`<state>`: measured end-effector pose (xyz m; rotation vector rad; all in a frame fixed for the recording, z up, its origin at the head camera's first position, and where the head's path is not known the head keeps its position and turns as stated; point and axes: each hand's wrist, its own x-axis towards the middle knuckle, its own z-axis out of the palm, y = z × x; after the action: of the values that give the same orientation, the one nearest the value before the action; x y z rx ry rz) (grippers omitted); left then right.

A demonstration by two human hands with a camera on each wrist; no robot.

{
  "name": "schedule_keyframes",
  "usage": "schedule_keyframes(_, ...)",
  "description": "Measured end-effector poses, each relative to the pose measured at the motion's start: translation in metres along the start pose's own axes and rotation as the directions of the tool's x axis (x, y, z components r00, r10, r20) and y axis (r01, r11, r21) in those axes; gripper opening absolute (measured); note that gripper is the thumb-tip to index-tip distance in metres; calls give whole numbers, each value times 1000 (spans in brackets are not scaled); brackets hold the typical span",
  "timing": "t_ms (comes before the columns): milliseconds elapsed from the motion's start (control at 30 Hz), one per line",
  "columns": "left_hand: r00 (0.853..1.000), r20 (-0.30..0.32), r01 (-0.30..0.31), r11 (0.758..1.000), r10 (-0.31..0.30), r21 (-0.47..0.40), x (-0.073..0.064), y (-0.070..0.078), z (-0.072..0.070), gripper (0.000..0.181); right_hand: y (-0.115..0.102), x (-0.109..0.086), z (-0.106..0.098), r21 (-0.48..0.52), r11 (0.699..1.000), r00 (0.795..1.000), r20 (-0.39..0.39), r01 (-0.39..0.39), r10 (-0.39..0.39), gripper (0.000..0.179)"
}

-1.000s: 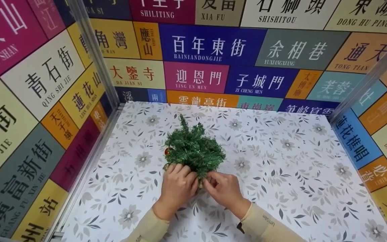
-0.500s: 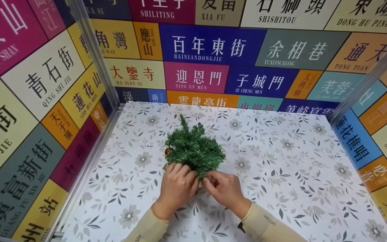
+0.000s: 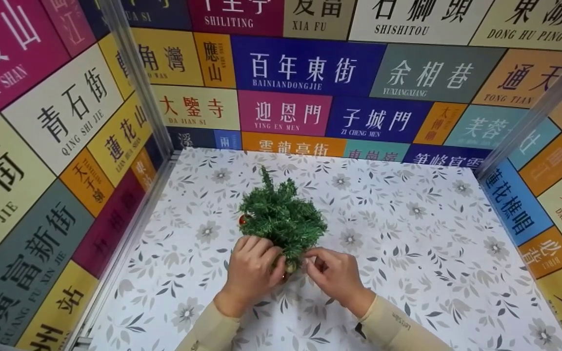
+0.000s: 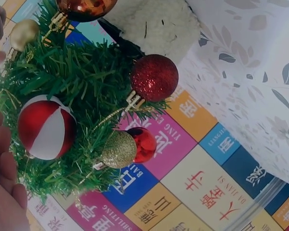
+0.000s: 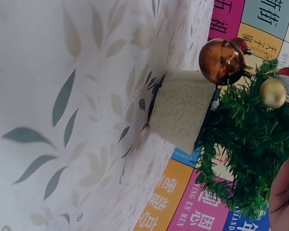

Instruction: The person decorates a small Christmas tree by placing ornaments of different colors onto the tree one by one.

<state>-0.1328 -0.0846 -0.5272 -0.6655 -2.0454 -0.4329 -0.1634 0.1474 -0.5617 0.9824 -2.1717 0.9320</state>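
A small artificial Christmas tree (image 3: 283, 214) stands in front of me, its base wrapped in white fleecy cloth (image 5: 180, 108). Several baubles hang on it: a striped red-and-white one (image 4: 47, 126), a glittery red one (image 4: 154, 77), a glittery gold one (image 4: 119, 149), a shiny copper one (image 5: 222, 61) and a smooth gold one (image 5: 273, 93). My left hand (image 3: 253, 268) lies against the front left branches, fingers bent; its fingertips are hidden in the head view. At the front right, my right hand (image 3: 335, 273) has its thumb and forefinger parted beside the smooth gold bauble, nothing visible between them.
A white cloth (image 3: 408, 243) printed with grey leaves and flowers covers the table. Walls of coloured street-name panels (image 3: 305, 63) enclose the back and both sides, with metal corner posts (image 3: 147, 83) at the left and right.
My right hand has drawn back slightly to the right, away from the front branch. My left hand has shifted a little left, and the gold and copper baubles now show between the hands.
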Motion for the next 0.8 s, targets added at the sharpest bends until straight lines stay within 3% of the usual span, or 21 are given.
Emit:
schedule_keyframes(167,997,-72,-27,1000,28,12,2,-5,-3,5,7,-3,-3,-38,999,1000,9,5,-5,14)
schedule_keyframes(367,993,-115,-26,1000,27,7,3,-10,-7,9,14,-7,-8,-63,998,999,31,6,-4,17)
schedule_keyframes(533,984,-175,-41,999,42,13,5,-19,-9,17,21,-9,-13,-85,996,997,66,-27,32,20)
schedule_keyframes(800,977,-212,18,1000,-13,24,1,-28,-16,24,37,-27,-22,-163,983,989,106,-83,101,25)
